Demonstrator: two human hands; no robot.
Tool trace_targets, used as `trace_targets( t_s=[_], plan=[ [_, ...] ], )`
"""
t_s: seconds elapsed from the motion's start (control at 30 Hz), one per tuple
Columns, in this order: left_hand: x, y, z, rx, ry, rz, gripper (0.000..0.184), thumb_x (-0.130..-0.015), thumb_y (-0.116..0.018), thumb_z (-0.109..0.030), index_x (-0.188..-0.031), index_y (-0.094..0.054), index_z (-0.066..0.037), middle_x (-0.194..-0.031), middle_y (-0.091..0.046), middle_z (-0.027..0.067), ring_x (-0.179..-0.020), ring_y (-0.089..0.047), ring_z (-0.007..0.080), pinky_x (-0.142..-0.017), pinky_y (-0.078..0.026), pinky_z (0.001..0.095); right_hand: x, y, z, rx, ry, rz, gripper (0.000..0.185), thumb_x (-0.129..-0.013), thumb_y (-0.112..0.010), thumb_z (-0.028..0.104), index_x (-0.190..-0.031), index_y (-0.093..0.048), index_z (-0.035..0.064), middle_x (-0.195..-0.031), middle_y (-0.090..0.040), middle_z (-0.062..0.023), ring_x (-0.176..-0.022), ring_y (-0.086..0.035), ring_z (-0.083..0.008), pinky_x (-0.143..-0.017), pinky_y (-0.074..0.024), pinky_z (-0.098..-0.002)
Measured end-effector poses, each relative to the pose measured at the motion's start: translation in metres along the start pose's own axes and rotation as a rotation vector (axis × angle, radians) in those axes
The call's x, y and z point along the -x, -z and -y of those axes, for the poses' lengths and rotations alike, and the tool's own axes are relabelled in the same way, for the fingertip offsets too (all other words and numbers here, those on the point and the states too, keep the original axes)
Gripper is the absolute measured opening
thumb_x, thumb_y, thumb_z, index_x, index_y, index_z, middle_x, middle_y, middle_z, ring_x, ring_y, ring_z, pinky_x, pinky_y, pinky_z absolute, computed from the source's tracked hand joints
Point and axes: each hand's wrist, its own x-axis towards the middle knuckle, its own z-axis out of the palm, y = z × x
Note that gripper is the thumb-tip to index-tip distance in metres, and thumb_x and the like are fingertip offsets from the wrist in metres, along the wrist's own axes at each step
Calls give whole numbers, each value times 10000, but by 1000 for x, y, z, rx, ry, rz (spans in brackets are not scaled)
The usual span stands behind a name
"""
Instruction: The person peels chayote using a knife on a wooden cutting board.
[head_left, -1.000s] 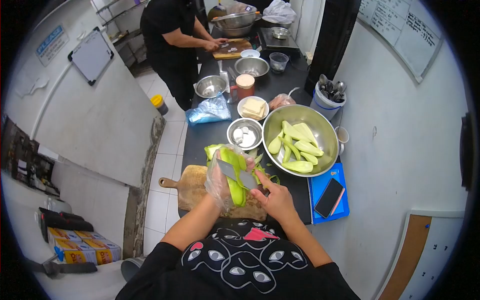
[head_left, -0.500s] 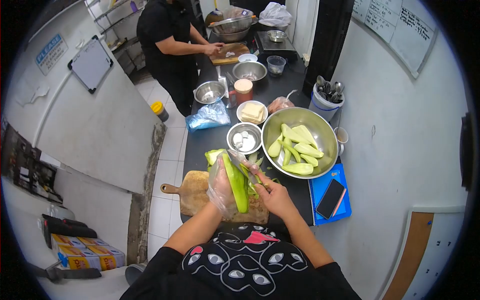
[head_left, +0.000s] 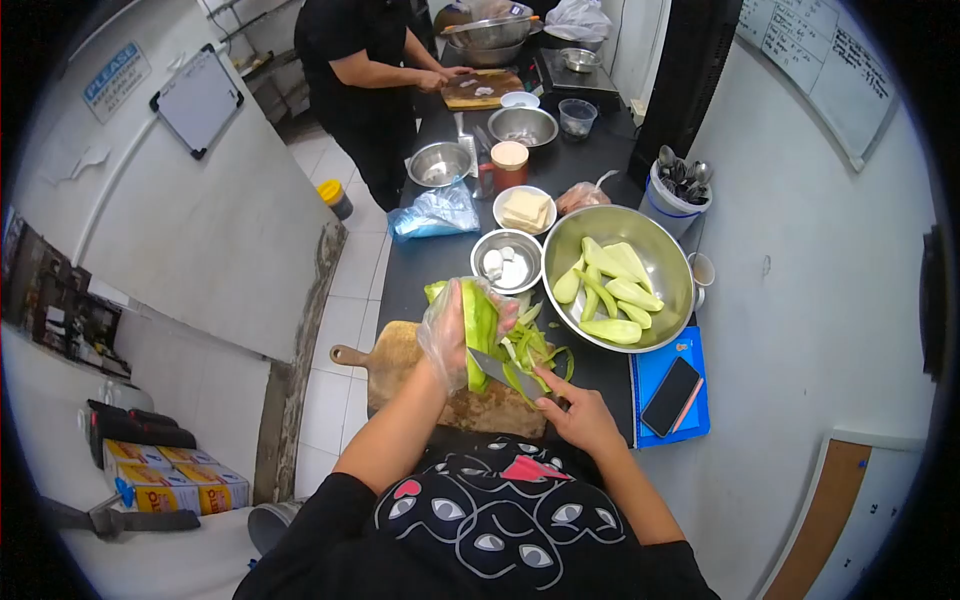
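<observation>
My left hand (head_left: 450, 330), in a clear plastic glove, is wrapped round a long green vegetable (head_left: 480, 330) above the wooden cutting board (head_left: 395, 365). My bare right hand (head_left: 577, 408) grips a knife (head_left: 492, 366), its blade pointing left against the vegetable's lower part. Green peelings (head_left: 535, 345) lie beyond and beside the knife, some hanging near the blade. To the right, a large steel bowl (head_left: 675, 260) holds several pale peeled vegetables (head_left: 610, 287). The knife's handle is mostly hidden in my fingers.
Behind my hands are a small bowl with white pieces (head_left: 506, 262), a plate of yellowish slabs (head_left: 525, 210) and a blue plastic bag (head_left: 436, 212). A phone (head_left: 671, 396) lies on a blue folder (head_left: 690, 345) at right. Another person (head_left: 360, 90) works at a far board (head_left: 482, 90).
The knife has swung from an upward-left angle down to the vegetable's lower part. My right hand has moved slightly lower. The view has shifted, and the other person's hands have moved on their board.
</observation>
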Motion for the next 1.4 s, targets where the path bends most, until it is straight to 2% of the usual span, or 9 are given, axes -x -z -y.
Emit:
trace_targets(
  t_s=[0.13, 0.33, 0.53, 0.63, 0.93, 1.03, 1.23, 1.33, 1.4],
  plan=[
    [-1, -7, -3, -57, -76, -3, 442, -925, -342, -546, -1099, -461, -158, -904, -565, 92, -925, -606, 305, -762, -545, 429, 4, 9, 7, 118, 0, 27, 482, -790, -630, 458, -1241, -544, 312, -736, -639, -164, -710, -643, -330, -629, -506, -405],
    [7, -16, -3, -122, -139, -18, 389, -933, -360, -518, -1083, -460, -173, -904, -576, 89, -881, -619, 303, -754, -547, 422, 0, 5, 14, 176, 103, -113, 503, -773, -644, 467, -1240, -546, 308, -735, -637, -142, -682, -635, -321, -609, -500, -416],
    [6, -10, 0, -61, -44, 102, 409, -930, -364, -519, -1096, -456, -156, -930, -580, 123, -892, -617, 304, -769, -544, 428, -9, -1, 12, 236, 151, -225, 531, -756, -660, 474, -1241, -550, 289, -718, -634, -112, -660, -631, -298, -587, -500, -401],
    [14, -18, 5, -105, -79, -22, 408, -931, -364, -516, -1091, -460, -154, -923, -575, 133, -897, -613, 303, -776, -541, 431, -12, 1, 16, 238, 135, -230, 537, -757, -655, 483, -1243, -550, 279, -718, -636, -106, -660, -633, -293, -586, -500, -404],
    [12, -9, 25, 66, -21, 261, 427, -903, -411, -542, -1042, -487, -145, -882, -580, 104, -945, -590, 318, -861, -470, 468, -25, 2, 17, 156, 85, -258, 509, -780, -673, 382, -1253, -545, 244, -726, -631, -153, -648, -626, -300, -597, -490, -367],
    [18, -13, 24, -32, -55, 157, 416, -907, -410, -538, -1017, -495, -145, -866, -575, 93, -958, -584, 302, -869, -460, 461, -28, 1, 16, 114, 10, -179, 537, -778, -631, 505, -1253, -540, 271, -735, -644, -151, -691, -642, -321, -615, -505, -407],
    [23, -18, 26, -280, -140, 121, 471, -921, -343, -559, -1042, -499, -131, -982, -602, 123, -985, -577, 287, -877, -440, 438, -36, 5, 20, -17, -109, -150, 506, -818, -612, 451, -1256, -542, 207, -761, -648, -191, -723, -643, -353, -663, -506, -403],
    [22, -13, 24, -310, -71, 128, 498, -927, -305, -566, -1044, -494, -121, -1018, -598, 142, -1008, -571, 279, -871, -440, 424, -45, -13, -12, -195, -3, -136, 482, -845, -618, 378, -1269, -531, 167, -653, -580, -160, -562, -534, -192, -598, -462, -299],
    [17, -7, 23, -239, -100, 94, 488, -927, -316, -561, -1031, -492, -117, -1019, -595, 150, -999, -568, 282, -871, -439, 423, -43, -18, -19, -241, -45, -110, 503, -836, -607, 422, -1269, -528, 179, -710, -614, -204, -685, -601, -328, -644, -489, -360]
  ],
)
